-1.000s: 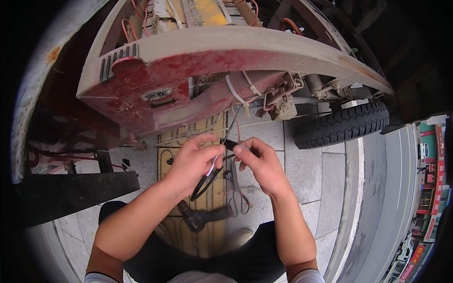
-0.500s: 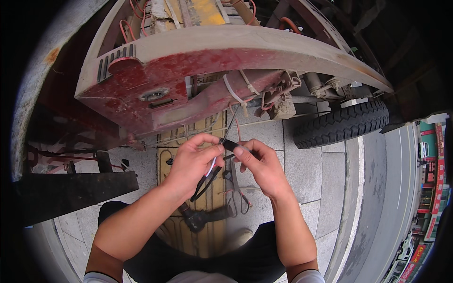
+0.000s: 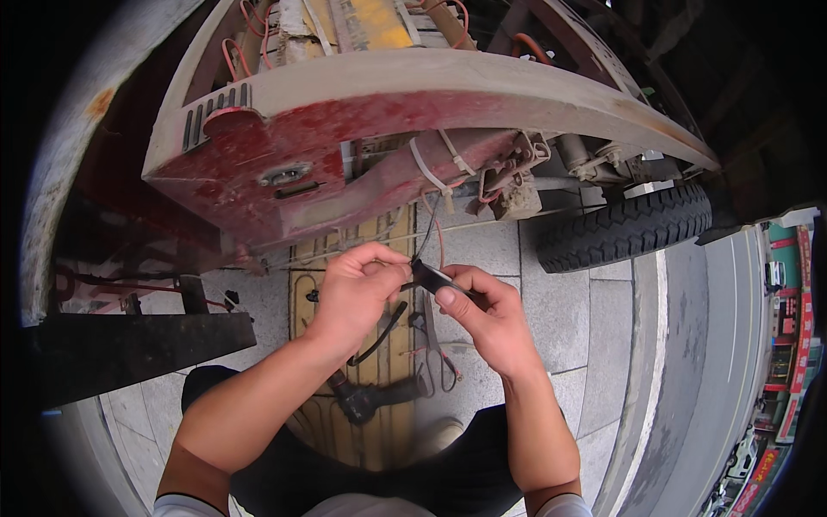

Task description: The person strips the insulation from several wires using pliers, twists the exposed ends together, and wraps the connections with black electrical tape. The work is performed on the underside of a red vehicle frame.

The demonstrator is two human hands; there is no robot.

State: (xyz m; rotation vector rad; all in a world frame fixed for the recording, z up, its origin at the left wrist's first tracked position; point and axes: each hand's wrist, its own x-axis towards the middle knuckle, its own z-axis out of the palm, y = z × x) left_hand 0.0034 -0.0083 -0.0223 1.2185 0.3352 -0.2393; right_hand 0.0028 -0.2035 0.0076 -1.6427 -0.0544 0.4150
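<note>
Left hand (image 3: pixel 357 289) and right hand (image 3: pixel 482 314) both pinched shut on small black connector block (image 3: pixel 428 276) on thin wires, yellow-labelled panel (image 3: pixel 383 19) well above.

1. A worn red vehicle body (image 3: pixel 345 164) with a dusty, pale rim fills the top.
2. A black treaded tyre (image 3: pixel 624 228) rests on grey paving slabs (image 3: pixel 551 319).
3. A dark tool (image 3: pixel 375 398) lies on the yellow tactile strip (image 3: pixel 379 431) (partly shadowed).

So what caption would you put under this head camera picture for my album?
Two bare hands, left hand and right hand, pinch a small black connector on thin wires beneath a worn red vehicle body.
</note>
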